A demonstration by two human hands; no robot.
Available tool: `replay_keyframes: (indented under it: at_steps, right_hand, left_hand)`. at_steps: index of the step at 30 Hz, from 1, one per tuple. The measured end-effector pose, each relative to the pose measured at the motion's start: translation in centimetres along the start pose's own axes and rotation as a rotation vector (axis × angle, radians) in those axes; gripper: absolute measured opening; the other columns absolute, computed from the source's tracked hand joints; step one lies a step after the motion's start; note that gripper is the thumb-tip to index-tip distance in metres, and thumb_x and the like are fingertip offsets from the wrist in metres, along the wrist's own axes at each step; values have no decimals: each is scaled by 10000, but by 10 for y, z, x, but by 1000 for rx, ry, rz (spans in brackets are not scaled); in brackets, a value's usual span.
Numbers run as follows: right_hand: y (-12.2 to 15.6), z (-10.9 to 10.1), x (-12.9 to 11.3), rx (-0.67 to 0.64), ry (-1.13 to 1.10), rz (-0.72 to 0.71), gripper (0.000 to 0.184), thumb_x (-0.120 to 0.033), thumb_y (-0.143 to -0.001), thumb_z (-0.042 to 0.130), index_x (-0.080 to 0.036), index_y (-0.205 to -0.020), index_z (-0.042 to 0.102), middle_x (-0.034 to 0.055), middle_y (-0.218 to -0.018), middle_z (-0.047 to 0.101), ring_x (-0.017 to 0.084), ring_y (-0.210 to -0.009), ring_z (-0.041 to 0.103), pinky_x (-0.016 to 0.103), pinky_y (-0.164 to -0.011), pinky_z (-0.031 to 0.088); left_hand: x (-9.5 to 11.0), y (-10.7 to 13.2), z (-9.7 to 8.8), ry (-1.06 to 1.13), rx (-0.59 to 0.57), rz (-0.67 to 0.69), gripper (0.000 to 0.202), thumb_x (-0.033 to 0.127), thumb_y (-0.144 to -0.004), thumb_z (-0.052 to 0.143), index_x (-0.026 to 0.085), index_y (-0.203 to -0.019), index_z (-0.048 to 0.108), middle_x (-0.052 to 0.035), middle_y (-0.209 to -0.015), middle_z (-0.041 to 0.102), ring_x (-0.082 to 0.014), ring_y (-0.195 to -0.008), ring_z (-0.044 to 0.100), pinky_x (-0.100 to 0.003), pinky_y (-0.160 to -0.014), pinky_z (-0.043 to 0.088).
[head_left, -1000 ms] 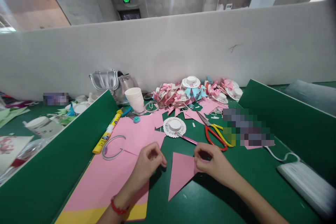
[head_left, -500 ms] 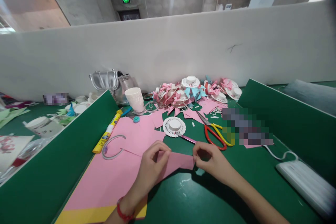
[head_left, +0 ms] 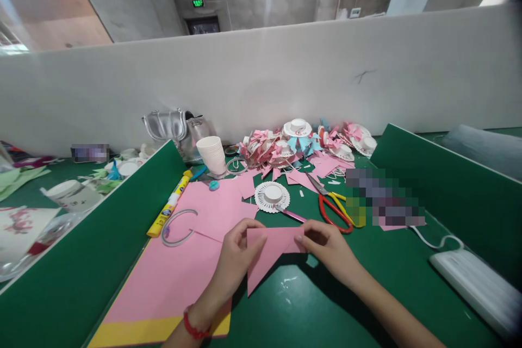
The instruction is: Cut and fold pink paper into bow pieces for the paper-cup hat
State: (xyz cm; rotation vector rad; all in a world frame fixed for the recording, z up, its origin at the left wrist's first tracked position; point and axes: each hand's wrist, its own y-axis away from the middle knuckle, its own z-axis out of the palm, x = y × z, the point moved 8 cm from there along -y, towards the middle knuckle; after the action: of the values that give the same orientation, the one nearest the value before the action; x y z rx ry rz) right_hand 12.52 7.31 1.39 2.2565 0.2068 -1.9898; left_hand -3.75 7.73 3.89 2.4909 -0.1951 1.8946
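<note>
Pink paper (head_left: 272, 246) has turned, bridging both hands (head_left: 236, 258) (head_left: 334, 250).

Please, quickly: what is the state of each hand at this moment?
Left hand: closed, pinching the pointed pink paper piece by its left side.
Right hand: closed, pinching the same paper's right end between thumb and fingers.

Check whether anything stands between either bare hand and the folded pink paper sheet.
Nothing visible does: the left hand pinches the folded pink paper sheet toward its left side, the right hand at its right end. The slim purple-handled tool lies beyond the sheet, not in between.
</note>
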Motion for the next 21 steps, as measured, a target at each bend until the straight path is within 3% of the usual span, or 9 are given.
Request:
replay_keyframes:
  at_steps: [3, 5, 11, 17, 21]
  right_hand:
    - [1, -7, -2, 55, -41, 0, 192, -291, -725, 524, -169, -578, 500, -30, -517, 471, 106, -517, 442, 242, -513, 352]
    - [1, -12, -3, 89, -29, -10, 263, -306, -755, 483, -175, -527, 470, -30, -492, 445, 106, -502, 430, 243, -504, 342]
    - [3, -20, -10, 173, 168, -76, 347, -344, -788, 438, -177, -484, 437, -20, -506, 422, 111, -502, 419, 242, -488, 319]
    - [5, -36, -9, 303, 174, -62, 365, -391, -795, 421, -182, -495, 418, -30, -464, 390, 104, -466, 383, 234, -454, 302]
    - [3, -37, -4, 311, 85, -39, 320, -404, -781, 439, -179, -554, 458, -41, -469, 391, 98, -453, 391, 227, -440, 315]
  left_hand:
    - [-16, 3, 18, 180, -131, -130, 324, 216, -647, 643, 183, -922, 476, 11, -732, 619, -145, -581, 593, -257, -549, 475]
    - [-24, 4, 29, 279, -213, -197, 371, 227, -642, 659, 179, -930, 431, 16, -672, 626, -138, -492, 584, -251, -468, 473]
    - [-29, -2, 24, 345, -134, -181, 412, 199, -600, 694, 165, -915, 430, -44, -802, 670, -188, -733, 640, -284, -640, 495]
    - [-36, -1, 28, 397, -164, -270, 487, 204, -559, 710, 177, -924, 388, 15, -672, 630, -101, -460, 566, -218, -451, 437]
    - [-37, -3, 26, 357, -135, -272, 446, 176, -576, 684, 173, -906, 383, 43, -596, 603, -69, -428, 518, -181, -420, 395]
